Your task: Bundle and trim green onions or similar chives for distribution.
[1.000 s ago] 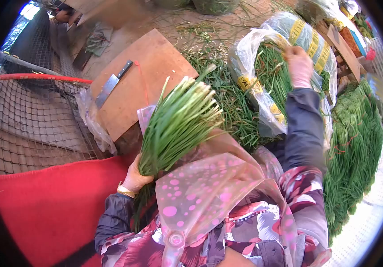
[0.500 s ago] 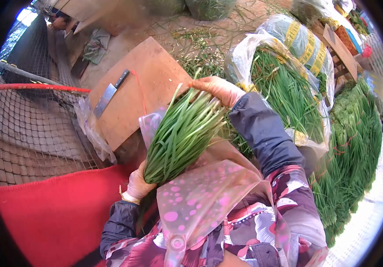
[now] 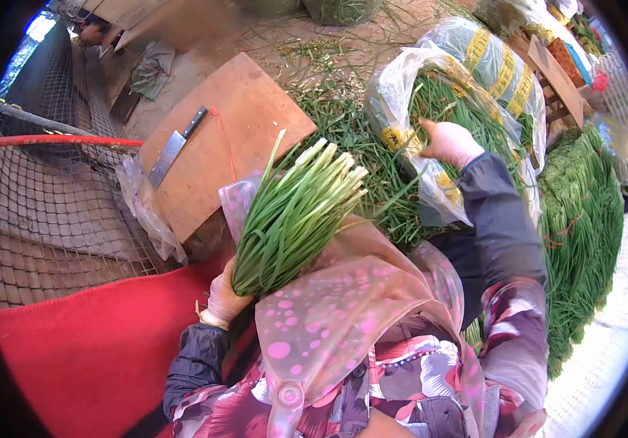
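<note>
My left hand (image 3: 228, 296) is closed around the leafy lower end of a bunch of garlic chives (image 3: 296, 219). The bunch slants up to the right, its pale cut stalk ends fanned out at the top. My right hand (image 3: 451, 142) is apart from the bunch, over the near edge of an open clear plastic bag (image 3: 394, 95) of loose garlic chives (image 3: 467, 109). Its thumb and fingers are spread, with nothing plainly held. Loose green blades (image 3: 401, 193) hang or lie just below it. A spotted pink plastic apron (image 3: 321, 321) covers my lap.
A wooden board (image 3: 248, 117) bears a cleaver (image 3: 175, 150) and a red string (image 3: 224, 142). Trimmed leaf scraps (image 3: 336, 124) litter the floor behind. Tied chive bundles (image 3: 580, 233) are stacked at right. Netting (image 3: 58, 212) and red cloth (image 3: 102, 343) lie left.
My right hand has left the stalk ends of the bunch and moved right to the plastic bag. My left hand still holds the bunch in nearly the same place.
</note>
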`<state>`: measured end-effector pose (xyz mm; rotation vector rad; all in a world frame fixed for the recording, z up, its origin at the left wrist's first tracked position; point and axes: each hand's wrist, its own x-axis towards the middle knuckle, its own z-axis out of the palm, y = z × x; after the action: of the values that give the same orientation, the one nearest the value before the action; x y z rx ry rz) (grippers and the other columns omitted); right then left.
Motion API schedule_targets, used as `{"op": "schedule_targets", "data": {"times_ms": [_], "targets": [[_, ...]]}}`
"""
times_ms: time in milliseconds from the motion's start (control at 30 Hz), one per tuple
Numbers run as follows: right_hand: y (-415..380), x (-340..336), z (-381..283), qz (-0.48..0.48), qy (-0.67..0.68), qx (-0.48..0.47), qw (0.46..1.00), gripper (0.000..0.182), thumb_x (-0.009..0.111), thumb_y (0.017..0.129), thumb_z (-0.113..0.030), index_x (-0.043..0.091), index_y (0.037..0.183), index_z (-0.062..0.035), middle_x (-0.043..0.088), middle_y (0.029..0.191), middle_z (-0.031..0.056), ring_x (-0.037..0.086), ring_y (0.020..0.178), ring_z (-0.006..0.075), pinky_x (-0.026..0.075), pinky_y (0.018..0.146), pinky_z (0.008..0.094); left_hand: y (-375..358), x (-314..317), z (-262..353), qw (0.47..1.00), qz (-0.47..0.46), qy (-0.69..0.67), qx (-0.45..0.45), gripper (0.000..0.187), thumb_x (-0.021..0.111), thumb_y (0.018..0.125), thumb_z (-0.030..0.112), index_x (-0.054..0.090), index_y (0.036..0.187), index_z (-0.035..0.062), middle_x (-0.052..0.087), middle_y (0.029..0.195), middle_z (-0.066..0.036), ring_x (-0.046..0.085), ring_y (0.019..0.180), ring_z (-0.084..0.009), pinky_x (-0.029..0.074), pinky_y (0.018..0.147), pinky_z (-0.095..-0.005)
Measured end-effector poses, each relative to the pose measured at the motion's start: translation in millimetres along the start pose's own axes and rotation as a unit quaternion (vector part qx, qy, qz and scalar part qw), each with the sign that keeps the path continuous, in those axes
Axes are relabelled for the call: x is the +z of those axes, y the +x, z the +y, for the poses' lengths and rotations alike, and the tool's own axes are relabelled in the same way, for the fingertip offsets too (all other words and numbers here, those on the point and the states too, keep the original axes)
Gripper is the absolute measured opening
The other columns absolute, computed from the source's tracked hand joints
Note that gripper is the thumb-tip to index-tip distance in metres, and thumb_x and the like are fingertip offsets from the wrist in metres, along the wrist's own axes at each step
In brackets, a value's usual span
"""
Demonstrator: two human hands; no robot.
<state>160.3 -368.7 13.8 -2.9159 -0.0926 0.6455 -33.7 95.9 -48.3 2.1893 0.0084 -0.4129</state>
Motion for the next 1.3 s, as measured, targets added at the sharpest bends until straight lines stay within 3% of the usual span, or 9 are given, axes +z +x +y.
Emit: {"op": "schedule_targets", "data": {"times_ms": [100, 167, 233, 433, 600, 767, 1167, 1233, 1300], "targets": [[0, 21, -27, -0.007, 0.492, -0.133, 0.860, 0.073, 0.072, 0.080, -0.031, 0.041, 0.142, -0.0097, 0.062, 0.123, 0.0152, 0.061, 0.110, 0.0237, 0.047, 0.092, 0.0356, -2, 4, 14, 0.999, 0.010, 0.034, 0.016, 0.071, 0.084, 0.069, 0.016, 0.050, 0.131, 0.0044, 0.068, 0.111, -0.012, 0.065, 0.098, -0.0140, 0.051, 0.086, -0.0305], [-7, 39, -67, -0.033, 0.465, -0.249, 0.849, 0.059, 0.072, 0.081, -0.028, 0.052, 0.133, -0.0077, 0.068, 0.109, 0.0107, 0.062, 0.099, 0.0174, 0.048, 0.087, 0.0317, 0, 5, 27, 0.996, 0.024, 0.065, 0.047, 0.070, 0.084, 0.070, 0.016, 0.051, 0.131, 0.0066, 0.068, 0.110, -0.013, 0.067, 0.097, -0.0173, 0.052, 0.085, -0.0310], [6, 70, -82, -0.133, 0.460, -0.175, 0.860, 0.041, 0.070, 0.083, -0.024, 0.062, 0.119, -0.0060, 0.069, 0.095, 0.0070, 0.062, 0.087, 0.0152, 0.049, 0.081, 0.0298, 1, 4, 33, 0.995, 0.028, 0.087, 0.049, 0.068, 0.083, 0.070, 0.016, 0.053, 0.130, 0.0080, 0.068, 0.109, -0.013, 0.068, 0.097, -0.0208, 0.052, 0.084, -0.0315], [13, 56, -23, 0.134, 0.705, -0.031, 0.696, 0.018, 0.064, 0.090, -0.018, 0.066, 0.099, -0.0023, 0.065, 0.074, 0.0058, 0.055, 0.056, 0.0099, 0.047, 0.056, 0.0238, 1, 6, 36, 0.992, 0.046, 0.103, 0.061, 0.054, 0.076, 0.075, 0.014, 0.057, 0.125, 0.0082, 0.067, 0.106, -0.017, 0.067, 0.097, -0.0312, 0.054, 0.080, -0.0346], [-16, 31, -34, -0.099, 0.465, -0.131, 0.870, 0.054, 0.070, 0.085, -0.033, 0.058, 0.127, -0.0012, 0.064, 0.120, 0.0110, 0.057, 0.114, 0.0182, 0.040, 0.100, 0.0291, 4, 11, 28, 0.982, 0.060, 0.155, 0.086, 0.059, 0.078, 0.071, 0.019, 0.057, 0.125, 0.0096, 0.067, 0.101, -0.017, 0.067, 0.090, -0.0334, 0.054, 0.075, -0.0378], [-27, 46, -82, -0.199, 0.518, -0.168, 0.815, 0.035, 0.075, 0.079, -0.016, 0.068, 0.109, 0.0004, 0.070, 0.098, 0.0030, 0.061, 0.088, 0.0103, 0.047, 0.085, 0.0262, 1, 10, 24, 0.964, 0.075, 0.215, 0.139, 0.063, 0.078, 0.068, 0.017, 0.056, 0.126, 0.0104, 0.066, 0.087, -0.015, 0.065, 0.077, -0.0341, 0.052, 0.067, -0.0400], [19, 51, 34, 0.205, 0.545, 0.004, 0.813, 0.017, 0.059, 0.089, -0.009, 0.071, 0.100, -0.0029, 0.070, 0.082, 0.0074, 0.064, 0.078, 0.0145, 0.048, 0.084, 0.0280, -9, -18, 27, 0.928, 0.100, 0.288, 0.213, 0.055, 0.068, 0.071, 0.013, 0.059, 0.125, 0.0121, 0.056, 0.072, -0.010, 0.058, 0.061, -0.0299, 0.046, 0.058, -0.0398], [21, 41, 28, 0.150, 0.440, -0.022, 0.885, 0.033, 0.068, 0.083, -0.014, 0.065, 0.114, -0.0040, 0.069, 0.102, 0.0133, 0.064, 0.097, 0.0194, 0.046, 0.093, 0.0322, -10, -23, 24, 0.903, 0.082, 0.348, 0.238, 0.053, 0.065, 0.072, 0.014, 0.060, 0.125, 0.0125, 0.055, 0.072, -0.009, 0.056, 0.059, -0.0284, 0.045, 0.057, -0.0391], [14, 38, -28, 0.135, 0.259, -0.270, 0.917, 0.062, 0.079, 0.073, -0.021, 0.055, 0.129, -0.0080, 0.059, 0.126, 0.0158, 0.055, 0.119, 0.0230, 0.041, 0.103, 0.0375, -7, -25, 32, 0.897, 0.085, 0.354, 0.250, 0.054, 0.062, 0.071, 0.012, 0.060, 0.125, 0.0135, 0.055, 0.073, -0.007, 0.055, 0.060, -0.0270, 0.045, 0.057, -0.0387]]}}
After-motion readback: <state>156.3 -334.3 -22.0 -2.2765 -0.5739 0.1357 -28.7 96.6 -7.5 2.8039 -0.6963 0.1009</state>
